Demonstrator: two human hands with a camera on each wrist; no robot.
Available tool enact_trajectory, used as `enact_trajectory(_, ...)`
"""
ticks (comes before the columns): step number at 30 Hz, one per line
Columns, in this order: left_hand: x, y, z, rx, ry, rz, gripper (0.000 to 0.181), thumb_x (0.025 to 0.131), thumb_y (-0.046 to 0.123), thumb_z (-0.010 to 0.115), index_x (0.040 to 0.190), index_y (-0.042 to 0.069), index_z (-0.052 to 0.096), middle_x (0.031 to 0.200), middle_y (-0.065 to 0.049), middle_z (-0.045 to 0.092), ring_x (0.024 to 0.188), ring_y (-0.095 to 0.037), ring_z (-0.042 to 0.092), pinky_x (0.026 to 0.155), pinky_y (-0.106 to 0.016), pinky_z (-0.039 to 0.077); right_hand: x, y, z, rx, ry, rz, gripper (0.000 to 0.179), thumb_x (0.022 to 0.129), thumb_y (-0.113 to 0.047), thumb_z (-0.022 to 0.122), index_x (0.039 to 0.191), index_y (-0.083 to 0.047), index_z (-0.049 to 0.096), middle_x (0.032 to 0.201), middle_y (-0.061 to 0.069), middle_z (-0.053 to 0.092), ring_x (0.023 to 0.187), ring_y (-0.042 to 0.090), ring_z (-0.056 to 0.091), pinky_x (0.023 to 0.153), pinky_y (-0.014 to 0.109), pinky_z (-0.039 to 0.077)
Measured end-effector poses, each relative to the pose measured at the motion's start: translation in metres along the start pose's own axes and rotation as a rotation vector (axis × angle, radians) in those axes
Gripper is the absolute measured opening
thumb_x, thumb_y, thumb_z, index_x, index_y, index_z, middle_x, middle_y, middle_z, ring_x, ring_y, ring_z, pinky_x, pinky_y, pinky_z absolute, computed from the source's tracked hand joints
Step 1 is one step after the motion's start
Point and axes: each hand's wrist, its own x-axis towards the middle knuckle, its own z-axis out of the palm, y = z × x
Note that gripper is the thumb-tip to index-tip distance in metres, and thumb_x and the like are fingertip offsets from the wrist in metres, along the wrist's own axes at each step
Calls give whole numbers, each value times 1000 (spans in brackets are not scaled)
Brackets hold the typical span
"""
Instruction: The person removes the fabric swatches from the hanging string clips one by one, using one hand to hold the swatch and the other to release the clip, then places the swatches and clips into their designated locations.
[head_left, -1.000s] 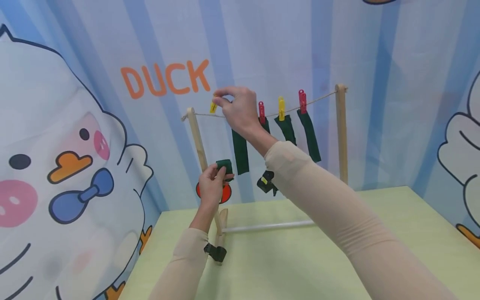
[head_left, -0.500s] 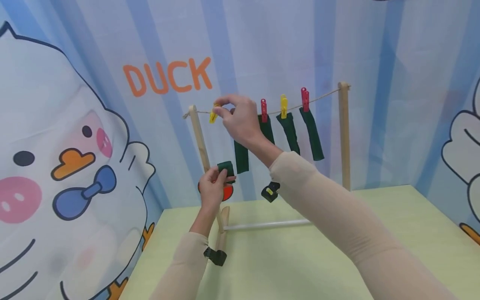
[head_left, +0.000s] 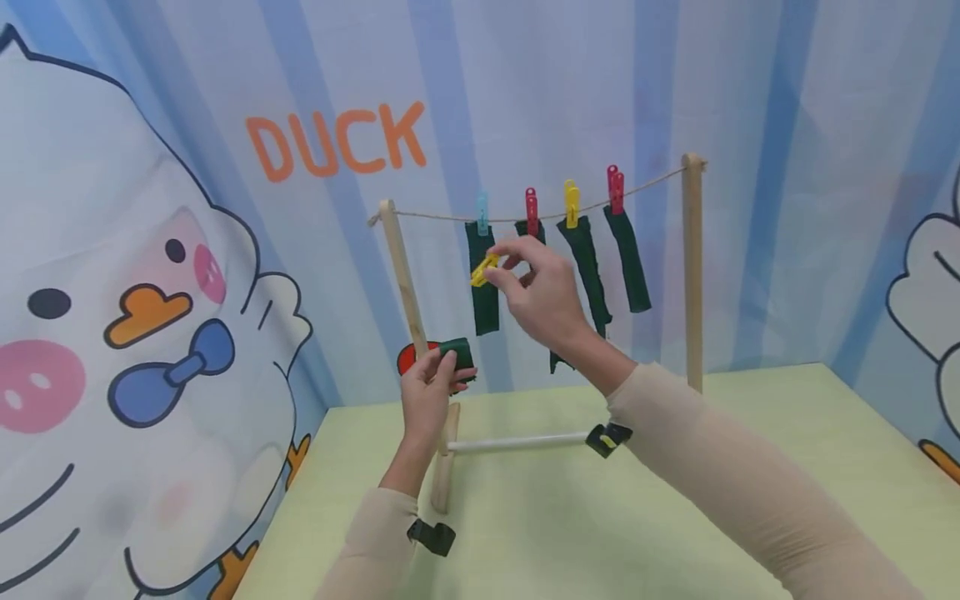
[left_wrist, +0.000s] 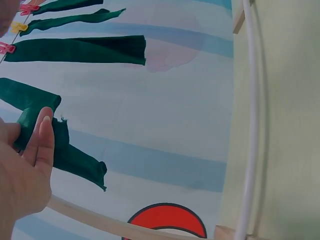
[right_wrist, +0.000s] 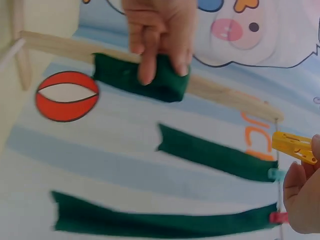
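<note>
My left hand (head_left: 429,396) pinches a folded dark green cloth strip (head_left: 456,354) between thumb and fingers, low beside the left post. In the left wrist view the cloth's loose end (left_wrist: 82,165) sticks out past the fingers. My right hand (head_left: 546,292) pinches a yellow clothespin (head_left: 485,271) by its handle end, off the line and in front of a hanging strip. Several green strips hang from the string (head_left: 442,218), held by a light blue clothespin (head_left: 482,214), a red clothespin (head_left: 532,212), a yellow one and another red one.
Wooden posts (head_left: 693,267) hold up the string at both ends, and a white rod (head_left: 517,442) joins their feet. The rack stands on a pale yellow-green table (head_left: 570,517). Behind it hangs a striped blue curtain (head_left: 337,75) with cartoon ducks.
My right hand has taken the yellow clothespin away from the left end of the string, moving right and down. The light blue clothespin has come into sight. The left hand has dropped slightly, still holding the cloth.
</note>
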Motion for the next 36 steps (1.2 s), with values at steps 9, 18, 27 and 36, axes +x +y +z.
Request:
enact_trajectory(9,-19,-20,3,2,-23,-71,26,101,19,62,116,-2,66,109,-19,69,87,-25,74,73,-31,60,-62,41,-40,-85,-90,141,23,91,-6,73,111,4,67,104,13,68,96,28,67,77,36,59)
enact_trajectory(18,-39,-42,-1,44,-29,-152,30,101,18,61,120,-6,65,112,-22,69,91,-30,74,73,-31,60,-111,63,-72,-133,-232,354,27,93,-17,74,113,1,70,97,10,70,83,21,70,73,24,58)
enact_trajectory(27,-56,-61,-2,66,-63,-204,21,101,12,61,109,-7,63,108,-22,70,85,-28,74,70,-30,59,-156,77,-105,-304,-368,490,26,90,-18,76,106,3,73,94,8,70,79,19,65,70,30,58)
enact_trajectory(36,-70,-74,-5,118,-85,-283,26,102,14,60,115,-8,62,98,-20,73,82,-26,74,69,-28,59,-197,96,-140,-323,-553,641,19,89,-18,75,92,0,75,84,4,71,74,17,63,63,35,55)
